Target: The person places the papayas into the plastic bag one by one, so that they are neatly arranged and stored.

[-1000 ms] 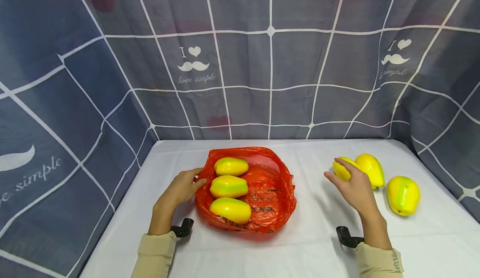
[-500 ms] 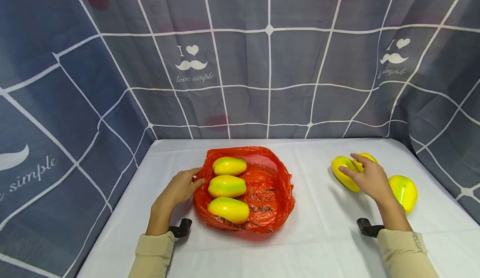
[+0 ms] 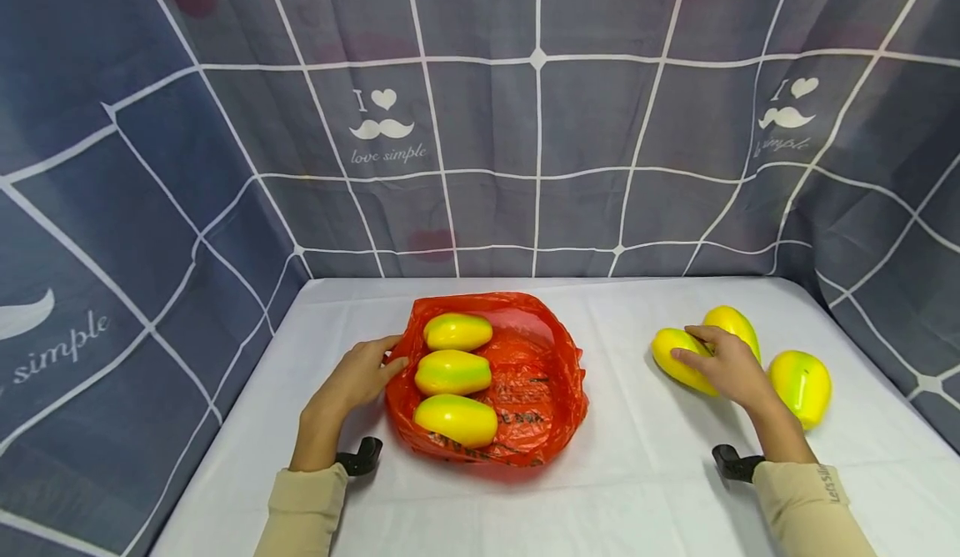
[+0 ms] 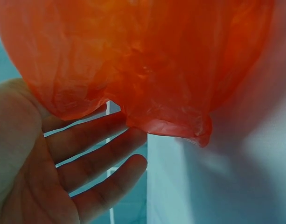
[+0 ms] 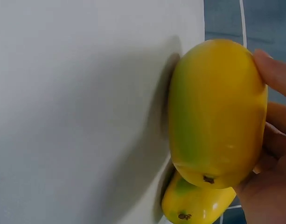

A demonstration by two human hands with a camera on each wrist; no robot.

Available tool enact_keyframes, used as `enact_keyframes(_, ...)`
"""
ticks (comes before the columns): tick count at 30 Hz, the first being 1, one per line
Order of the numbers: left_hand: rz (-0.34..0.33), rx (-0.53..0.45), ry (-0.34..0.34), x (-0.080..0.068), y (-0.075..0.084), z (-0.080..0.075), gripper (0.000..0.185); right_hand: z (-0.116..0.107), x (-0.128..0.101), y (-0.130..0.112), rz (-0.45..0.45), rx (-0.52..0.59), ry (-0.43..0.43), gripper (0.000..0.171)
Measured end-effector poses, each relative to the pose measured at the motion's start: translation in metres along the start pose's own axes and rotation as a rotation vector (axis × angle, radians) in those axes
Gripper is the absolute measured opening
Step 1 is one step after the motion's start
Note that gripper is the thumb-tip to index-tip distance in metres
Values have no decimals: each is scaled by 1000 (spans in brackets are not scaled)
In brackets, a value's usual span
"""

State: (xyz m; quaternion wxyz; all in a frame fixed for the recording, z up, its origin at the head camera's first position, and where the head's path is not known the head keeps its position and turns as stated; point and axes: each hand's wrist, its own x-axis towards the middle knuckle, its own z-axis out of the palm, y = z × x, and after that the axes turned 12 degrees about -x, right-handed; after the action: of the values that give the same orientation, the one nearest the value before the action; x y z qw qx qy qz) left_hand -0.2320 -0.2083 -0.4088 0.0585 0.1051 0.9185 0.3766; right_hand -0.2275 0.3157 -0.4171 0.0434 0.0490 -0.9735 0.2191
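Fingers of the right hand (image 3: 731, 369) grip one yellow fruit (image 3: 675, 371) at the right part of the worktop (image 3: 622, 490), near two other fruits (image 3: 800, 388). Left hand (image 3: 358, 380) has its fingers apart, touching the side of the red bag (image 3: 528, 369), in which three similar fruits (image 3: 453, 373) lie.

Beige sleeves (image 3: 303, 503) (the right one lettered) adjoin black wrist mounts (image 3: 362, 458).

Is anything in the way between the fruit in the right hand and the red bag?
Nothing visible. Only white cloth lies between the yellow fruit in the right hand and the red bag. The rim probably needs crossing, but the top is open; the left hand is at the opposite side.
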Motion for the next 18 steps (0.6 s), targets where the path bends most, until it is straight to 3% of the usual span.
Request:
enact_keyframes(4, 15, 4, 1, 0, 0, 0, 48, 3, -3, 0, -20, 15, 13, 63)
enact_keyframes(12, 27, 1, 4, -2, 2, -2, 47, 5, -9, 3, -4, 19, -91, 81)
enact_keyframes(18, 30, -1, 0, -2, 1, -2, 46, 8, -14, 2, -15, 37, -93, 81)
